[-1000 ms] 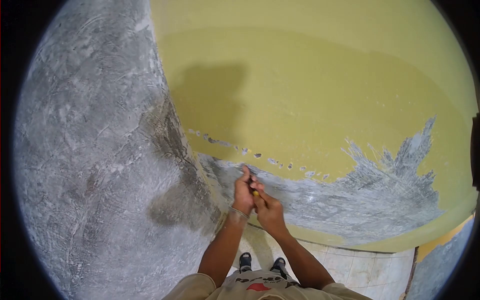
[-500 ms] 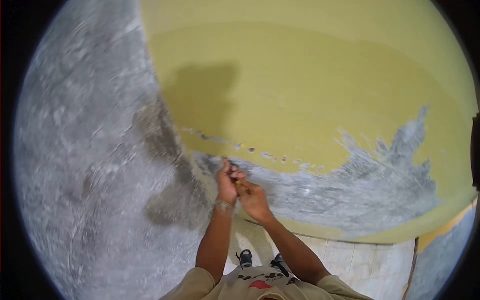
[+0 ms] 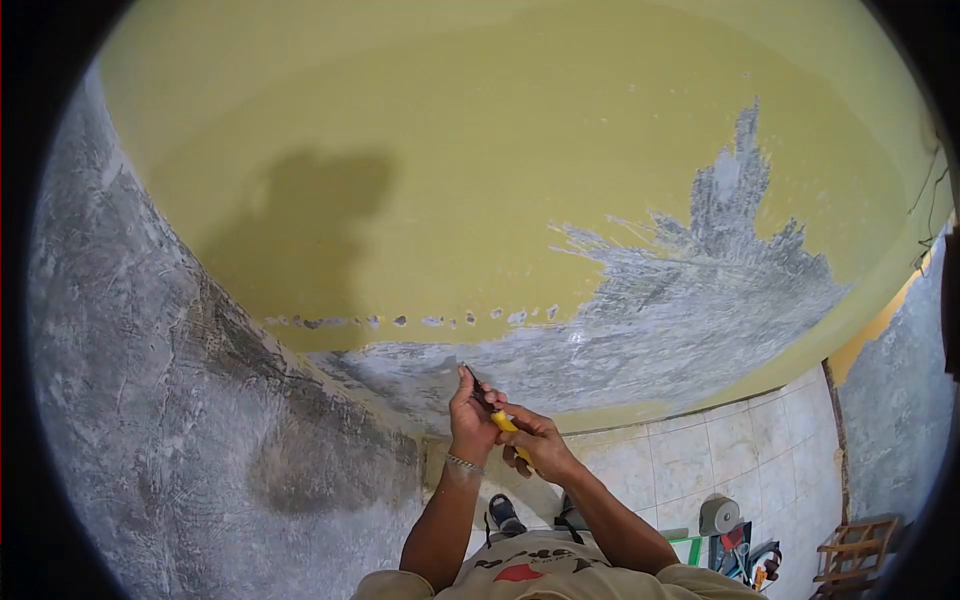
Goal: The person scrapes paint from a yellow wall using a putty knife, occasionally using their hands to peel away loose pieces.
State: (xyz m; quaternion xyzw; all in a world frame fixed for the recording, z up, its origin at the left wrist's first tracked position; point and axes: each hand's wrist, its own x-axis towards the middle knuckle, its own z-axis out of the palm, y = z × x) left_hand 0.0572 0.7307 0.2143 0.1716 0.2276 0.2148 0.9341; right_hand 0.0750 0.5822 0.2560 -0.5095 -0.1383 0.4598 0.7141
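Both your hands are low in the view, close together at the foot of the yellow wall point(image 3: 450, 180). Your left hand point(image 3: 470, 408) is uppermost, its fingers curled tight round the dark front end of the scraper point(image 3: 503, 422), with one finger stretched up along it towards the tip. Your right hand point(image 3: 537, 447) sits just beside and below, fingers wrapped round the yellow handle, so only a short piece of yellow shows between your two fists. The scraper slants up and to the left, and its tip meets the wall at the lower edge of the grey patch point(image 3: 680, 310) where the paint is off; whether the blade lies flat there is too small to tell. That patch runs right from your hands and fans upward in streaks. A row of small bare spots sits just above it. A bracelet point(image 3: 462, 463) circles your left wrist. Your shadow point(image 3: 300, 230) falls on the paint up and to the left. The bare grey side wall point(image 3: 120, 400) meets the yellow one left of your hands. Beneath you are your shoes point(image 3: 503, 514) on the tiled floor point(image 3: 720, 455), with some tools point(image 3: 735, 545) and a wooden frame point(image 3: 850, 555) off to the right.
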